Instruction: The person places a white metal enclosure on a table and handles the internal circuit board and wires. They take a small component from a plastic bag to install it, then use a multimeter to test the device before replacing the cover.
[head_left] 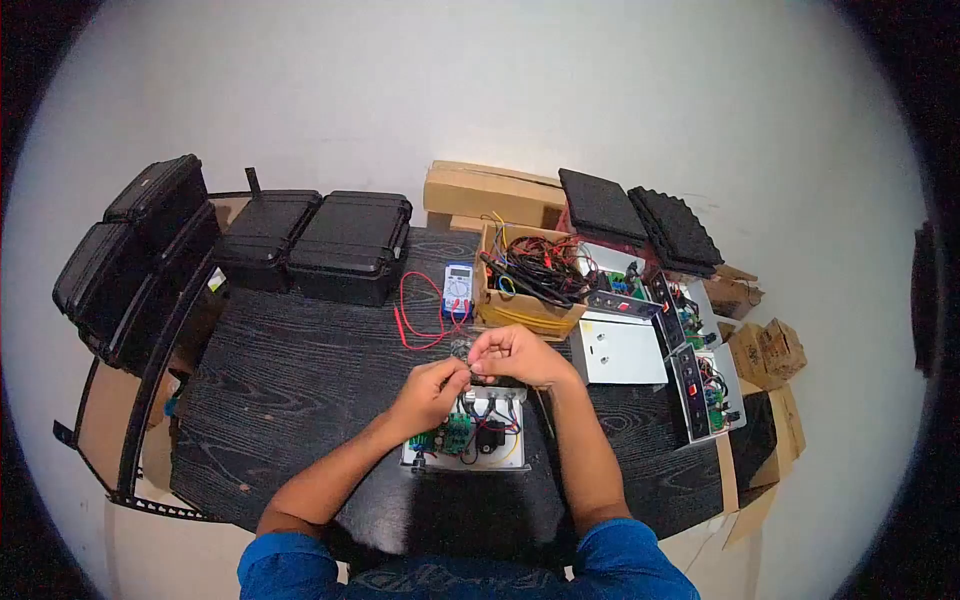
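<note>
Both hands meet above the far edge of an open electronics unit (485,455) with green boards, a black component and wires. My left hand (435,392) is closed in a pinch, its fingertips close to those of my right hand (515,358), which is pinched too. Whatever lies between the fingertips is too small to make out. Dark wires run from the unit up toward the fingers. Just beyond the hands is a small clear bag or tangle, partly covered. A blue multimeter (458,290) with red leads (405,310) lies farther back.
A cardboard box of cables (530,318) stands behind my right hand. To its right are a white metal cover (622,355) and several open electronics units (705,385). Black cases (350,240) line the back left. Black foam sheets (605,205) lean at the back right.
</note>
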